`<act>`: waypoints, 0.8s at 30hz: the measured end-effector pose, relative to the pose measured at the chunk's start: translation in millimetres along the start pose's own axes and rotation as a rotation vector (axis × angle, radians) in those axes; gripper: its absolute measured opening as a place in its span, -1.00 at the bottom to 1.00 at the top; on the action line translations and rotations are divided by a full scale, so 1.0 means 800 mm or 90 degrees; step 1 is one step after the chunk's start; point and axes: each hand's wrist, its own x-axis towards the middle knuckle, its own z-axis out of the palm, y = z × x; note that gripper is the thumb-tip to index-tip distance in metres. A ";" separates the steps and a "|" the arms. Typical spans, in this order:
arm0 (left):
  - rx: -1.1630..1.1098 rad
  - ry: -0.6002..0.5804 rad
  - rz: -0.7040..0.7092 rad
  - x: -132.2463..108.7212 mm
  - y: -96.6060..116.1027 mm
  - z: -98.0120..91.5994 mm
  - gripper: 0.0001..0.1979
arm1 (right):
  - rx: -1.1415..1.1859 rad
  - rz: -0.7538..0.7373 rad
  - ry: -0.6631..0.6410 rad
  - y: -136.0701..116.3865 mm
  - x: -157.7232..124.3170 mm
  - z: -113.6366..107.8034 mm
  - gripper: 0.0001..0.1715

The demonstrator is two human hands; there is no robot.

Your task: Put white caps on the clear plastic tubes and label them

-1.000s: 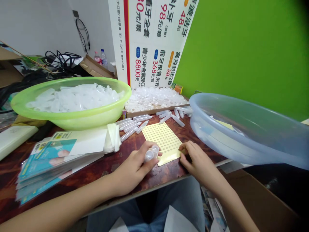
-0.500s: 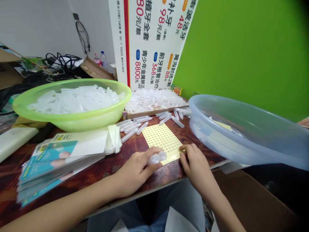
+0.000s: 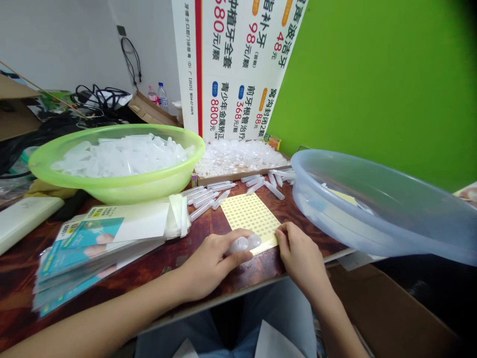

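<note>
A clear plastic tube (image 3: 244, 243) is gripped in the closed left hand (image 3: 210, 263). A yellow sticker sheet (image 3: 250, 214) is pinched by the right hand (image 3: 300, 251), below a poster (image 3: 238, 69) printed "8800元".

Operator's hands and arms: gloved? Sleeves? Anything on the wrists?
No gloves: the left hand and right hand are bare, with no ring showing. The left forearm and right forearm are bare too, with no sleeve, watch or bracelet in view. Below them are grey-blue trousers.
</note>
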 end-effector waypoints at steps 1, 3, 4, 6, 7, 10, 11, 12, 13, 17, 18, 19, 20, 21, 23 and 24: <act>-0.005 0.002 0.000 0.000 0.000 0.000 -0.76 | 0.042 0.004 0.015 -0.001 -0.002 -0.001 -0.79; -0.016 0.005 0.000 0.000 0.000 0.000 -0.79 | 0.166 0.006 0.048 -0.004 -0.008 -0.008 -0.79; -0.023 0.005 0.003 -0.001 -0.001 0.000 -0.81 | 0.233 0.004 0.059 -0.007 -0.013 -0.013 -0.78; -0.032 0.002 0.005 -0.001 -0.002 0.001 -0.83 | 0.336 -0.002 0.067 -0.013 -0.022 -0.024 -0.75; -0.034 0.000 0.005 -0.001 -0.002 0.001 -0.84 | 0.361 -0.003 0.068 -0.015 -0.026 -0.028 -0.74; -0.033 -0.003 -0.004 0.000 -0.001 0.000 -0.83 | 0.371 0.011 0.064 -0.014 -0.029 -0.029 -0.73; -0.031 -0.004 -0.010 0.000 -0.001 0.000 -0.83 | 0.372 0.022 0.059 -0.011 -0.027 -0.027 -0.73; -0.030 -0.007 -0.016 0.000 0.000 0.000 -0.82 | 0.378 0.034 0.052 -0.008 -0.026 -0.024 -0.73; -0.026 -0.008 -0.021 0.000 0.000 -0.001 -0.81 | 0.388 0.045 0.047 -0.004 -0.024 -0.021 -0.73; -0.010 -0.012 -0.021 -0.001 0.001 0.000 -0.79 | 0.449 0.083 0.043 -0.002 -0.029 -0.026 -0.72; -0.002 -0.013 -0.018 -0.001 0.001 0.000 -0.78 | 0.481 0.087 0.033 -0.005 -0.032 -0.032 -0.71; 0.007 -0.014 -0.016 -0.002 0.001 0.000 -0.77 | 0.524 0.086 0.014 -0.010 -0.035 -0.037 -0.71; 0.019 -0.016 -0.014 -0.002 0.001 0.001 -0.76 | 0.577 0.081 -0.016 -0.016 -0.039 -0.043 -0.72; 0.032 -0.017 -0.011 -0.003 0.002 0.001 -0.74 | 0.633 0.072 -0.055 -0.022 -0.041 -0.047 -0.73; 0.051 -0.024 -0.005 -0.005 0.003 0.002 -0.72 | 0.729 0.051 -0.144 -0.035 -0.042 -0.053 -0.74; 0.056 -0.030 -0.001 -0.006 0.003 0.002 -0.72 | 0.763 0.042 -0.189 -0.040 -0.041 -0.053 -0.74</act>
